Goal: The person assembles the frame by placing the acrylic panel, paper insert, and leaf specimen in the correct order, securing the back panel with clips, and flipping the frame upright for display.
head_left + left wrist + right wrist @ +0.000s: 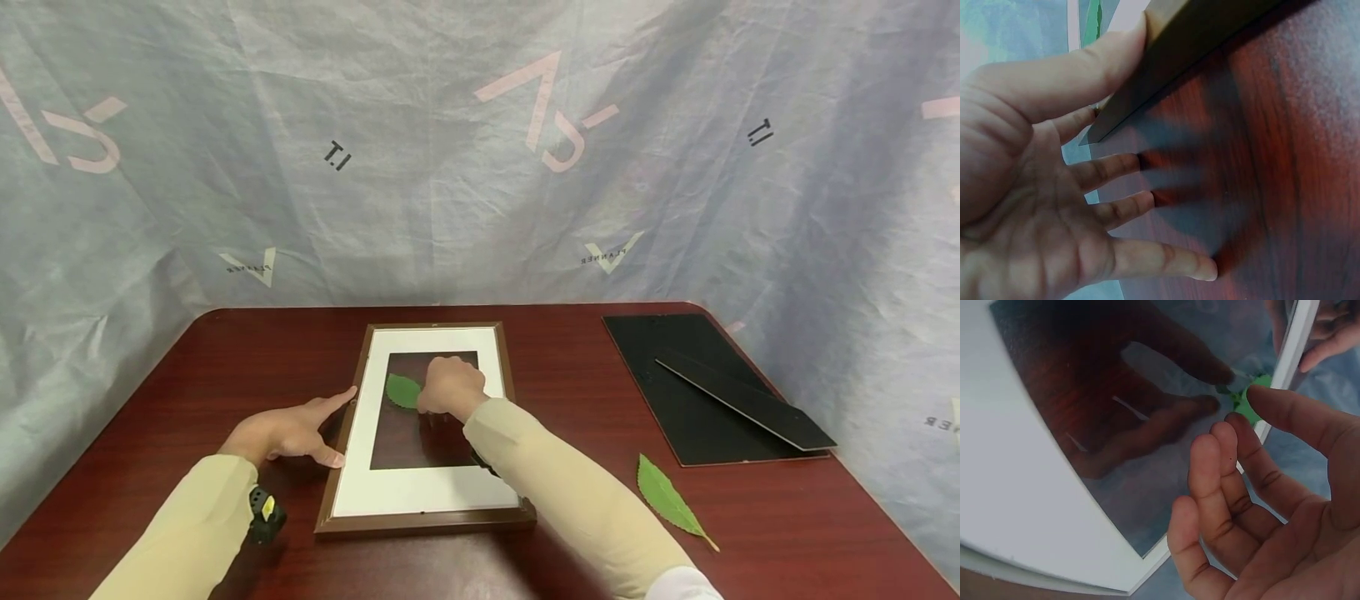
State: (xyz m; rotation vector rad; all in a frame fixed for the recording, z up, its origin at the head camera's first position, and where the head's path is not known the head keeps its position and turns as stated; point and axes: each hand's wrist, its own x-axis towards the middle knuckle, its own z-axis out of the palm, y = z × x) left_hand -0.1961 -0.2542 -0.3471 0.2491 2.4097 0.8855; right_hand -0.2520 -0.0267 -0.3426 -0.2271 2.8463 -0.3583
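A brown picture frame (425, 522) with a white mat (420, 492) around a dark, glossy window lies on the table. Over the window, the right hand (452, 388) pinches one end of a green leaf (402, 391) between thumb and index finger. In the right wrist view its other fingers (1205, 469) are bent, and the glossy pane (1141, 487) mirrors the hand. The left hand (296, 431) is spread along the frame's left side. Its thumb touches the frame edge (1157, 69) in the left wrist view, with the lower fingers (1166, 257) extended toward the tabletop.
A second, longer leaf (670, 497) lies right of the frame on the reddish-brown table (262, 350). At the far right is a black backing board (652, 367) with a narrow black stand piece (750, 400) on it. A grey printed sheet (420, 208) hangs behind.
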